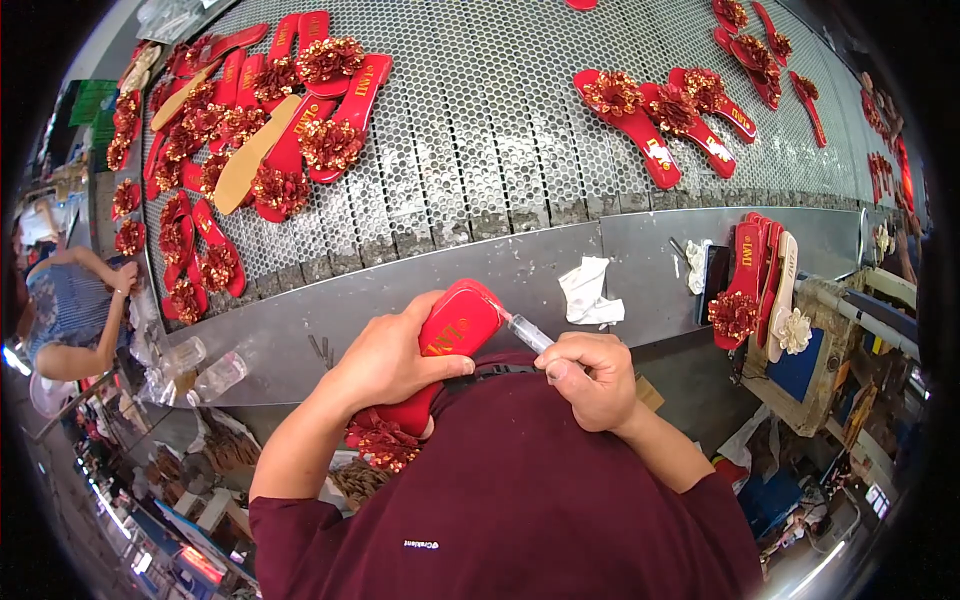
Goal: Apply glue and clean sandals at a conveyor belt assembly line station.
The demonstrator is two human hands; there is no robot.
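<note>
My left hand [392, 352] is wrapped around a red sandal [463, 318] with gold lettering on its insole. The heel end points away from me, and a red sequined flower [383, 440] shows at its toe end by my left forearm. In my right hand [590, 378] is a clear syringe [530, 333], pinched between thumb and fingers. Its tip meets the right edge of the sandal's heel, or sits very close to it. Part of the sandal is hidden behind my left hand.
A perforated metal conveyor [480, 120] carries many red flowered sandals, piled at left and spread at right. On the metal ledge [400, 290] lie a crumpled white tissue [591, 293] and, farther right, stacked sandals [745, 275]. Plastic bottles [218, 378] lie at left, near another person [80, 305].
</note>
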